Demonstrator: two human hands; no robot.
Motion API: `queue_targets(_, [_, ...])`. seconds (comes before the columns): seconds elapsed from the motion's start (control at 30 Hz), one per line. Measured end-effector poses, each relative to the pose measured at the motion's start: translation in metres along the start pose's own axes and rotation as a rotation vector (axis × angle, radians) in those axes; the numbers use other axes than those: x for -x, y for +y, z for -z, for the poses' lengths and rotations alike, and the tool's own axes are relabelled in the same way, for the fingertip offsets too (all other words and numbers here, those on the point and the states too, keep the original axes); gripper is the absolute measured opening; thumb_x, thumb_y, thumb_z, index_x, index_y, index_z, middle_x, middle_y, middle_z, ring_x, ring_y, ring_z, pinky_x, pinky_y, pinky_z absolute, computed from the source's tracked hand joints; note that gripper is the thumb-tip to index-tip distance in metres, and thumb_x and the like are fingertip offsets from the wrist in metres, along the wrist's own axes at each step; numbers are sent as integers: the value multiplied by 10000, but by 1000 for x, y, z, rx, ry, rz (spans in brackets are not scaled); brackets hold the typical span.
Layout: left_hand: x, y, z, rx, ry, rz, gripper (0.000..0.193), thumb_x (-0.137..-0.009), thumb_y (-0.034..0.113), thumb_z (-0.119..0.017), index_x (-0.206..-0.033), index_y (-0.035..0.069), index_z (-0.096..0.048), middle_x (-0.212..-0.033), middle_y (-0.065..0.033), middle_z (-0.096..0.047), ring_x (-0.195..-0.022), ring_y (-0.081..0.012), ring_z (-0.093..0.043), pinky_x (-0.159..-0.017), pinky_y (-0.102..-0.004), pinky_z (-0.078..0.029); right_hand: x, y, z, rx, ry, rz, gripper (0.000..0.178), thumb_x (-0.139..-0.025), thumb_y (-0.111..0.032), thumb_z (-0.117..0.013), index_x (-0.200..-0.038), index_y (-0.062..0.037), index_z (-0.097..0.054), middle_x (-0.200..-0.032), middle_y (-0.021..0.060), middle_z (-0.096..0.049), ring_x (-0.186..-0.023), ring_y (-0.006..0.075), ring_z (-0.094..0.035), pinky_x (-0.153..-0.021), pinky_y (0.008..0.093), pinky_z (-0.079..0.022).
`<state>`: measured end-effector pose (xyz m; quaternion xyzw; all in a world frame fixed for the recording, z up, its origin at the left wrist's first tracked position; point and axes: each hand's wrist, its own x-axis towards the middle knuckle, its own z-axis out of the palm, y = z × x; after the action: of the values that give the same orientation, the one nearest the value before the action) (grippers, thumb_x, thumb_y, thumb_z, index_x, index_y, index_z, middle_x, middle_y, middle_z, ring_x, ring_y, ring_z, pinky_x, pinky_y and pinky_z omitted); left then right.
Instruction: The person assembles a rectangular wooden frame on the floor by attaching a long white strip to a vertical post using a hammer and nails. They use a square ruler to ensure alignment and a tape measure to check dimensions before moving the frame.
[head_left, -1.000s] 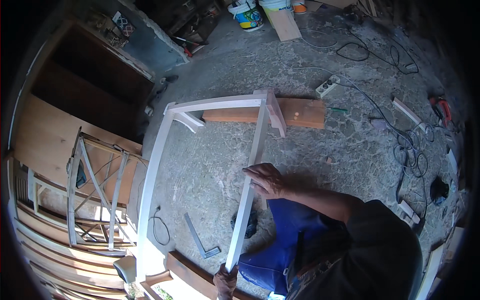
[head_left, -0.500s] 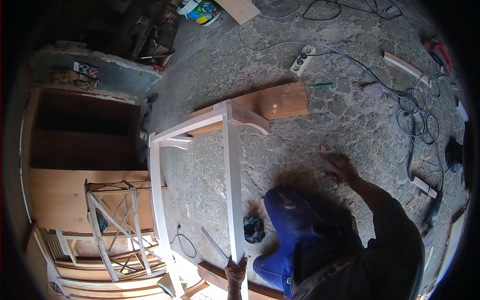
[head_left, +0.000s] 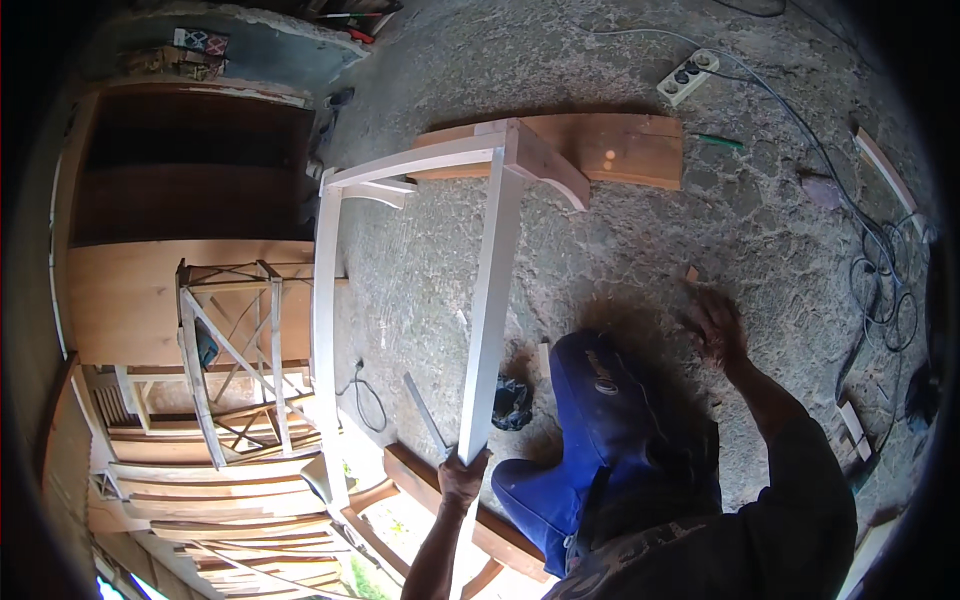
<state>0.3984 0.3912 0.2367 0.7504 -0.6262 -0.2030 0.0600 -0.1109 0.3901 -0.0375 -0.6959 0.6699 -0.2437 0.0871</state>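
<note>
My left hand is wrapped round a pale, white-looking wooden post of a standing frame. A flat grey metal strip reaches up to that hand; whether the hand also holds it I cannot tell. The frame's top rail joins a second pale post, and a curved bracket juts from the near corner. Low over the floor, my right hand is empty, its fingers apart. Just beyond its fingertips lies a small wood offcut.
A brown board lies behind the frame. Farther off are a white power strip, a green pencil-like stick and tangled cables. A black plastic bag or bowl sits beside my blue-clad knee. Planks are stacked at lower left.
The view has shifted, so the whole scene sits higher and mostly farther right. My left hand keeps its grip on the post. My right hand stays near the offcut, its fingers a little differently placed.
</note>
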Motion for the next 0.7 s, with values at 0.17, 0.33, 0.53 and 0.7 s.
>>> queue_targets(0.17, [-2,-25,-3,19,-41,45,352,-829,348,-797,-1001,52,-712,-849,-193,-746,-833,-369,-747,-686,-444,-583,-5,-7,-4,37,-42,-11,621,-877,-343,-692,-1427,-108,-524,-1498,155,-459,-1415,365,-413,-1148,543,-346])
queue_targets(0.33, [-3,-17,-6,7,-12,-56,346,-818,345,-811,-938,40,-697,-758,-202,-721,-726,-394,-732,-615,-458,-569,0,-5,-7,99,-133,-71,575,-916,-366,-678,-1438,-181,-524,-1538,99,-428,-1452,329,-374,-1170,544,-307])
queue_targets(0.53, [4,-14,-7,52,-5,-32,290,-805,257,-826,-822,28,-650,-659,-178,-688,-629,-356,-723,-551,-424,-540,0,3,-18,38,-114,-55,580,-883,-397,-696,-1390,-156,-548,-1508,93,-454,-1423,328,-413,-1137,555,-350])
queue_targets(0.7, [6,-5,-6,106,-12,-17,271,-817,187,-826,-862,31,-609,-700,-169,-686,-631,-340,-710,-572,-414,-534,-4,-5,-11,62,-219,-100,621,-832,-276,-752,-1382,-132,-503,-1510,138,-417,-1426,356,-389,-1155,563,-329])
